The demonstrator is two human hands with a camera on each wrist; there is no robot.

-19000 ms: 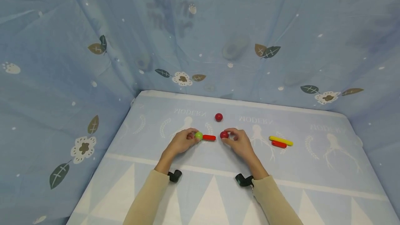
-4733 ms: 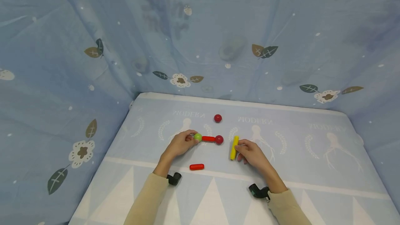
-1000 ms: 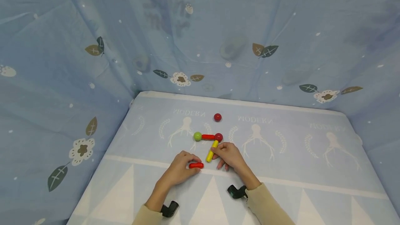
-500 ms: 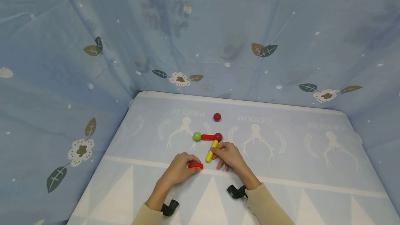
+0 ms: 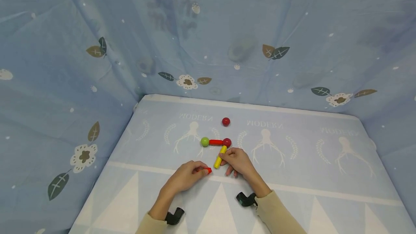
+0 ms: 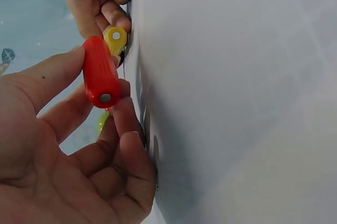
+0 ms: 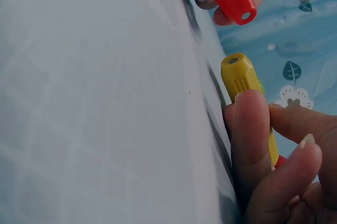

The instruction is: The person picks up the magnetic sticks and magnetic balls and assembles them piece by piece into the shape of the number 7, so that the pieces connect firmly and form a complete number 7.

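Moved: the loose red stick (image 6: pixel 100 74), in the head view now mostly covered by the left hand (image 5: pixel 184 177)
Left hand: pinches it near the yellow stick (image 5: pixel 220 157)
Right hand (image 5: pixel 238 162): grips the yellow stick, far end at the dark red ball (image 5: pixel 227 142)
Row: green ball (image 5: pixel 205 142), second red stick (image 5: pixel 216 142), dark red ball
Behind: other red ball (image 5: pixel 225 121), apart

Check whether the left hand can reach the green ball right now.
Probably yes: nothing visible stands between the left hand and the green ball, though that hand pinches a red stick.
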